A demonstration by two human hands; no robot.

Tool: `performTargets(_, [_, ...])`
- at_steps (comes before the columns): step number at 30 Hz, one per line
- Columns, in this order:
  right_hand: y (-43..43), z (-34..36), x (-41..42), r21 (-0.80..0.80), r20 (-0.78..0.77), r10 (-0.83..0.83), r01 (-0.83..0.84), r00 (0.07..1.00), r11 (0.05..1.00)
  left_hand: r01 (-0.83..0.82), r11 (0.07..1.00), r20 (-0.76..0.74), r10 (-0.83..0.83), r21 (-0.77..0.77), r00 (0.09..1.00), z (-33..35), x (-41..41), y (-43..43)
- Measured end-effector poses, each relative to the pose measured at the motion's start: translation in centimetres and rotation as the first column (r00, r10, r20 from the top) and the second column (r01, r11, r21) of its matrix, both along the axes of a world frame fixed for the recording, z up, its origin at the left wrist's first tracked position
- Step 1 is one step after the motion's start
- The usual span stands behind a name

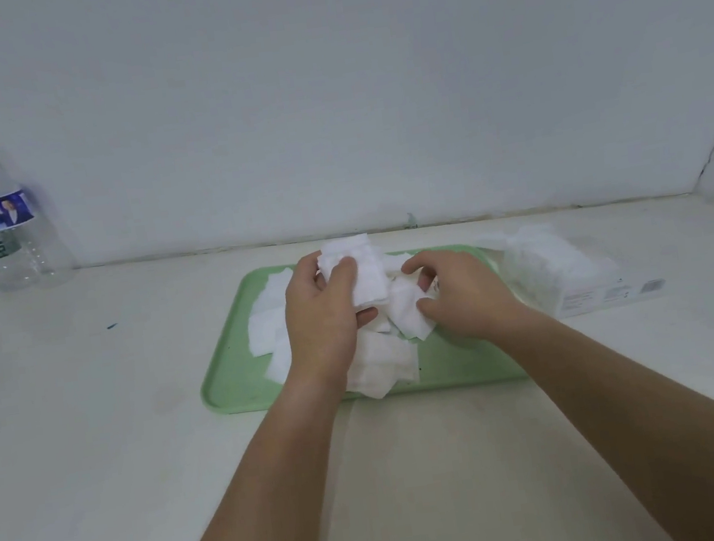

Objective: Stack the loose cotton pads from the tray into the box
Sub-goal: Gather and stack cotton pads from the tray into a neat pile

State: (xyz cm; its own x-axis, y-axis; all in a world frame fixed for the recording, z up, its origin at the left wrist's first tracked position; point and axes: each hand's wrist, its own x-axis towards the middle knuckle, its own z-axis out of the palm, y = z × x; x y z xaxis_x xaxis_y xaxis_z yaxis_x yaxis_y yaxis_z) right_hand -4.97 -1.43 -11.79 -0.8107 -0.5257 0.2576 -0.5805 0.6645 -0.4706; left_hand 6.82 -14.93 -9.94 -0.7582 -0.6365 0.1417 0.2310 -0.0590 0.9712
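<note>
many cotton pads (383, 360) lie loose on the tray (233, 377), so most work seems left; the left hand (323, 320) grips a small stack (357, 270), the right hand (463, 297) pinches one pad (405, 309), and the box (598, 288) sits just beside the tray.

The square white cotton pads (269, 327) are lying in a loose, overlapping heap across the middle of the pale green tray (233, 377). A gathered stack of pads (359, 270) is being held above the heap by the left hand (320, 316), and a single pad (405, 309) is being pinched by the right hand (463, 297). The white box (573, 273) is lying just beside the tray's right edge, showing small print on its near side.
</note>
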Motion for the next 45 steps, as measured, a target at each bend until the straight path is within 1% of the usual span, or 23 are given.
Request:
performTargets(3, [0.5, 0.0, 0.4, -0.138, 0.056, -0.027, 0.034, 0.998, 0.99, 0.012, 1.0, -0.009, -0.012, -0.02, 1.0, -0.1, -0.1, 0.0])
performTargets(5, [1.1, 0.0, 0.8, -0.2, 0.092, -0.03, 0.048, 0.995, 0.979, 0.019, 0.999, -0.012, -0.019, -0.028, 1.0, -0.1, -0.1, 0.2])
performTargets(11, [2.3, -0.6, 2.0, -0.298, 0.161, -0.029, 0.077, 0.987, 0.952, 0.017, 0.998, 0.004, -0.017, -0.054, 1.0, -0.2, -0.1, 0.3])
performTargets(14, [2.4, -0.3, 2.4, -0.38, 0.149, -0.053, 0.107, 0.987, 0.919, 0.018, 0.998, 0.008, -0.018, -0.053, 1.0, -0.2, -0.1, 0.3])
performTargets(16, [2.7, 0.4, 2.8, -0.519, 0.191, -0.052, 0.146, 0.98, 0.842, 0.031, 0.998, 0.001, -0.031, -0.054, 1.0, -0.2, -0.1, 0.3])
performTargets(18, [3.2, 1.0, 3.3, -0.661, 0.277, 0.023, 0.173, 0.961, 0.73, 0.06, 0.995, -0.001, -0.061, -0.078, 0.998, -0.3, -0.1, 0.2])
performTargets(19, [3.5, 1.1, 3.5, -0.707, 0.319, 0.069, 0.189, 0.945, 0.682, 0.075, 0.992, 0.003, -0.075, -0.105, 0.997, -0.3, 0.0, 0.3])
performTargets(23, [4.4, 1.2, 3.7, -0.766, 0.477, 0.169, 0.313, 0.862, 0.561, 0.129, 0.972, 0.042, -0.123, -0.194, 0.992, -0.6, -0.2, 1.0])
performTargets(25, [4.6, 1.4, 3.7, -0.787, 0.536, 0.261, 0.364, 0.803, 0.498, 0.155, 0.966, 0.062, -0.146, -0.207, 0.987, -0.7, -0.2, 1.3])
performTargets(27, [4.7, 1.7, 3.8, -0.807, 0.556, 0.37, 0.377, 0.745, 0.455, 0.177, 0.961, 0.077, -0.165, -0.213, 0.983, -0.8, -0.2, 1.5])
performTargets(29, [4.7, 1.8, 4.0, -0.832, 0.535, 0.455, 0.352, 0.711, 0.428, 0.198, 0.957, 0.085, -0.183, -0.214, 0.979, -0.8, -0.2, 1.6])
performTargets(33, [4.5, 1.9, 4.6, -0.859, 0.488, 0.545, 0.267, 0.681, 0.436, 0.237, 0.959, 0.084, -0.226, -0.158, 0.97, -0.6, -0.2, 1.8])
performTargets(37, [4.4, 2.0, 4.9, -0.847, 0.488, 0.568, 0.204, 0.662, 0.491, 0.288, 0.953, 0.063, -0.283, -0.096, 0.957, -0.5, 0.0, 2.0])
performTargets(42, [4.4, 2.3, 5.4, -0.82, 0.515, 0.603, 0.147, 0.61, 0.553, 0.32, 0.945, 0.051, -0.318, -0.061, 0.947, -0.4, 0.2, 2.3])
performTargets(45, [4.3, 2.4, 5.6, -0.797, 0.554, 0.605, 0.154, 0.572, 0.584, 0.328, 0.941, 0.053, -0.324, -0.084, 0.945, -0.4, 0.3, 2.4])
